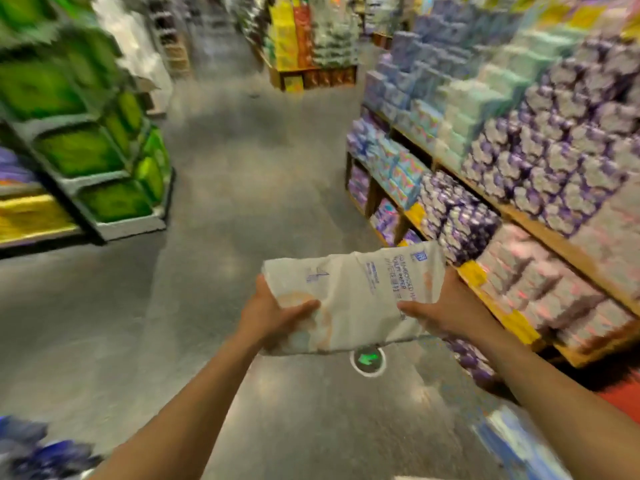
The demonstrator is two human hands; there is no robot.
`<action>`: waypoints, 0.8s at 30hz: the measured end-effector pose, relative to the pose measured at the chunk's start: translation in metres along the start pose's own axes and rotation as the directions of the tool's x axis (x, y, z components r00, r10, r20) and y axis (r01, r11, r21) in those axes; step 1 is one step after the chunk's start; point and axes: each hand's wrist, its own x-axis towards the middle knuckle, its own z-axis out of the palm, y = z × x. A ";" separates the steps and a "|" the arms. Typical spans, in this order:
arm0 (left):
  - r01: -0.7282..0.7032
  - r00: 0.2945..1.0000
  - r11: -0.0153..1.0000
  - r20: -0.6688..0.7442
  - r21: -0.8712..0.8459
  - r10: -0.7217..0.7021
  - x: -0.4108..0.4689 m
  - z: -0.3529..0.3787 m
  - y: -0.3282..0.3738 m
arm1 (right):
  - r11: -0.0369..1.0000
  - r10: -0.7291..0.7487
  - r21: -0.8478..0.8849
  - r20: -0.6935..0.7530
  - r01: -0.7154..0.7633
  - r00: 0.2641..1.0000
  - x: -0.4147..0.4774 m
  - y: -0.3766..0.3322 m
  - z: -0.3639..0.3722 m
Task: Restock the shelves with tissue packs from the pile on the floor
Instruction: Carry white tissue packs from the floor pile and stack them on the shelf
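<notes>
while both hands grip it, tissue pack sits between left hand; right hand

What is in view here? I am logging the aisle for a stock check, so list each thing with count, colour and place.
white pack: one, white with blue print, held mid-air over the aisle floor
wooden shelves: one run, brown, right side
shelved packs: too many to count, purple, pale green, blue and pink, filling the right shelves
green packs: several, bright green, grey rack on the left
far display: one, yellow, orange and pale goods, end of the aisle
floor marker: one, round, green arrow, on the grey floor under the pack
blue packs: blurred, count unclear, bottom left floor
left hand: gripping the pack's left end
right hand: gripping its right end
</notes>
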 end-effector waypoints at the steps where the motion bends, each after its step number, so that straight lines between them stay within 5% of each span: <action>1: -0.006 1.000 1.000 -0.030 0.019 0.007 0.011 -0.039 0.003 | 0.998 -0.055 0.005 0.003 0.055 0.998 0.008 -0.044 0.001; 5: -0.028 0.980 0.999 -0.195 0.044 0.036 0.049 -0.185 -0.005 | 0.984 -0.175 -0.031 0.012 0.175 0.985 0.048 -0.201 0.023; 10: 0.112 0.924 0.993 -0.370 0.024 -0.095 0.065 -0.324 -0.052 | 0.909 -0.411 -0.028 0.103 0.415 0.906 0.111 -0.360 0.088; 24: 0.292 0.581 0.947 -0.762 -0.133 -0.286 0.218 -0.621 -0.158 | 0.545 -0.831 0.119 0.213 0.830 0.515 0.288 -0.791 0.298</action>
